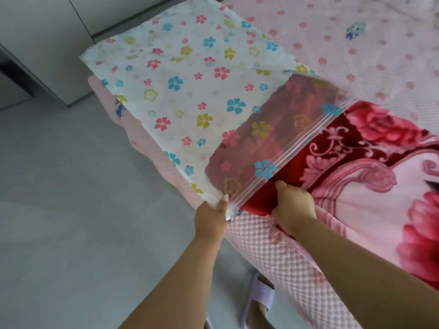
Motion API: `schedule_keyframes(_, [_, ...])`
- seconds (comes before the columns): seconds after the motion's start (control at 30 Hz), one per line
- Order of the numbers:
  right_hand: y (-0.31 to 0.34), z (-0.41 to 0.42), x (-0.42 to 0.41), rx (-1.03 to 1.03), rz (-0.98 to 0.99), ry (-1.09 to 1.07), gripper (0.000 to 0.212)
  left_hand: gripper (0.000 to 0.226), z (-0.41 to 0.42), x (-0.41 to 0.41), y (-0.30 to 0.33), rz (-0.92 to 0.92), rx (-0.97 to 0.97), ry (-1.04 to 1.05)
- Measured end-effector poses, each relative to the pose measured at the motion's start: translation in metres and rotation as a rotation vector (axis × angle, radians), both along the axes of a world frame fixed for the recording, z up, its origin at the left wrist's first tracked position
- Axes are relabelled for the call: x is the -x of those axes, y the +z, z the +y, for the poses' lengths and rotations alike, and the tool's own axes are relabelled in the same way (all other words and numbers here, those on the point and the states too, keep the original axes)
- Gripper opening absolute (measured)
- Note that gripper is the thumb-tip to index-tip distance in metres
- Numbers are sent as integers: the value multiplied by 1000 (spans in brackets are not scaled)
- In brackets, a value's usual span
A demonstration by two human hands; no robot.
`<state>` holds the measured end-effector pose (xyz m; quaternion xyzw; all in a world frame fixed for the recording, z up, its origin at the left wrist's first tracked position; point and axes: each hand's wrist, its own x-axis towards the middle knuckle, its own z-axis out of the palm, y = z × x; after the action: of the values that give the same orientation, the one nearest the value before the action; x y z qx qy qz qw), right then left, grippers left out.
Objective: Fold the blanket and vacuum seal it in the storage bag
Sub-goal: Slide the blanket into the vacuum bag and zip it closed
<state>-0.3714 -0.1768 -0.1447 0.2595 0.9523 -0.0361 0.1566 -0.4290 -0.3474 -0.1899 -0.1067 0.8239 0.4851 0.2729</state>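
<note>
A clear storage bag [180, 91] printed with coloured flowers lies across the bed's near corner, its far end hanging past the edge. The folded red and pink rose blanket [370, 167] lies on the bed, and one end of it sits inside the bag's mouth, showing dark red through the plastic. The zip strip [297, 148] runs diagonally over the blanket. My left hand [211, 210] pinches the bag's near corner at the zip strip. My right hand [294, 205] grips the blanket's near red edge just beside the bag's mouth.
The bed [356, 43] carries a pink dotted textured cover that drops over its side [285, 269]. Grey floor [71, 210] spreads to the left, with white cabinets [47, 43] at the upper left. A foot in a white slipper [259, 298] stands by the bed.
</note>
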Motion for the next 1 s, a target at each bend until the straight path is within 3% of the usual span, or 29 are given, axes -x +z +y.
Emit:
schedule_keyframes(0.2, [34, -3, 63, 61, 189, -75, 17, 52, 9, -19, 15, -28, -65, -59])
schedule_keyframes(0.27, [35, 0, 91, 94, 194, -56, 21, 57, 20, -25, 21, -65, -173, -12])
schedule_keyframes(0.37, [21, 0, 115, 337, 210, -65, 33, 62, 32, -20, 24, -69, -232, 52])
schedule_keyframes(0.47, [14, -4, 94, 305, 167, -47, 37, 57, 28, -15, 17, -60, -235, 99])
schedule_keyframes(0.53, [3, -6, 52, 175, 270, -8, 56, 48, 24, -18, 14, -75, -289, 142])
schedule_keyframes(0.6, [-1, -13, 5, 46, 363, -38, 93, 29, 23, -23, 15, -105, -370, 178])
schedule_keyframes(0.7, [-24, -16, -46, -59, 285, -48, 126, 23, 22, -27, 16, -183, -448, 236])
schedule_keyframes(0.77, [-33, -10, -51, -72, 145, -62, 116, 24, 19, -28, 14, -201, -448, 237])
schedule_keyframes(0.87, [-30, 8, -32, -77, 87, -33, 73, 25, 15, -31, 11, -200, -457, 216])
schedule_keyframes(0.93, [-24, 21, -15, 33, 140, -42, 40, 24, 13, -32, 9, -192, -455, 210])
schedule_keyframes(1.0, [-8, 27, -10, 168, 187, -48, 33, 19, 14, -32, 8, -178, -451, 204])
